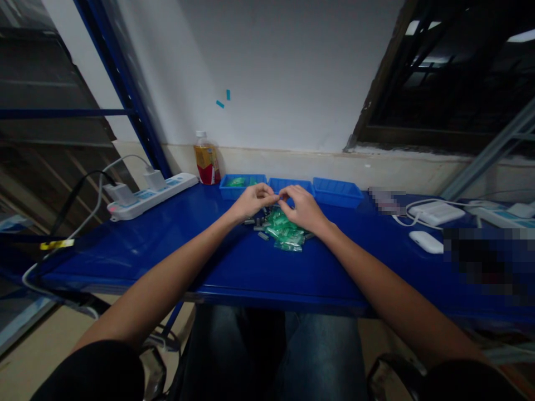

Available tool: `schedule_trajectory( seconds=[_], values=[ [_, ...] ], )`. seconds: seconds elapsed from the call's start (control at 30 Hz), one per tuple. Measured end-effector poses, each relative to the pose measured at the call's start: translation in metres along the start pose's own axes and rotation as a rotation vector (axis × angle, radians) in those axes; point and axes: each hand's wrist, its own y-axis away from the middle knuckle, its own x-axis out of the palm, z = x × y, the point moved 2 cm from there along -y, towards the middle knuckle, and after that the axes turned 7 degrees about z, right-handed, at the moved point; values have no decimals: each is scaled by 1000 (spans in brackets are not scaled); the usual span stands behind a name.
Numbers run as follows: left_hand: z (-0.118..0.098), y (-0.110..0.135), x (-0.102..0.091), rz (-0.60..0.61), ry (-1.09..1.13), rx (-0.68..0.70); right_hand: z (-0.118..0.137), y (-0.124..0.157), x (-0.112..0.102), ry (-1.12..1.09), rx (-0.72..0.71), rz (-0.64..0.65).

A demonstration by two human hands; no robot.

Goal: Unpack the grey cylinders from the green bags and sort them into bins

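Hovering grip: left hand (253,200) and right hand (304,207) close together; cannot tell what's clamped.
Small grey cylinders (263,236): could scatter if either hand brushes green plastic packets (285,229).

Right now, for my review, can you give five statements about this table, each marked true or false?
1. The left hand and right hand are close together by a pile of green packets. True.
2. Three blue trays stand in a row near the wall. True.
3. That pile lies inside a tray. False: it lies on the blue table.
4. The bottle lies on its side. False: it stands upright.
5. Two adapters are plugged into the white power strip on the left. True.
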Motion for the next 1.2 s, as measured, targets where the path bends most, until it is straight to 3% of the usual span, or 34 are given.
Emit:
schedule_trajectory(
  seconds=[0.07,0.13,0.23,0.3,0.43,0.57,0.8,0.87,1.03,1.1,1.2],
  values=[
    [2,0,-3,-6,-96,-6,-4,-2,-4,65,33,0],
    [4,1,-8,3,-339,16,-18,-1,-11,135,121,-51],
    [8,4,-16,113,-776,76,-57,8,-25,241,352,-142],
    [11,6,-20,214,-937,100,-85,20,-33,314,535,-156],
    [17,7,-26,288,-987,74,-121,44,-42,375,839,-183],
    [22,6,-27,277,-946,53,-127,52,-40,372,928,-155],
    [17,3,-25,244,-787,60,-110,43,-39,376,869,-129],
    [10,2,-25,189,-734,78,-91,33,-37,336,711,-111],
    [-5,2,-19,5,-500,82,-23,3,-17,168,128,3],
    [-7,1,-15,-43,-323,77,-5,-4,-8,157,23,36],
    [-7,0,-10,-78,-192,73,4,-8,0,164,-10,48]
  ],
)
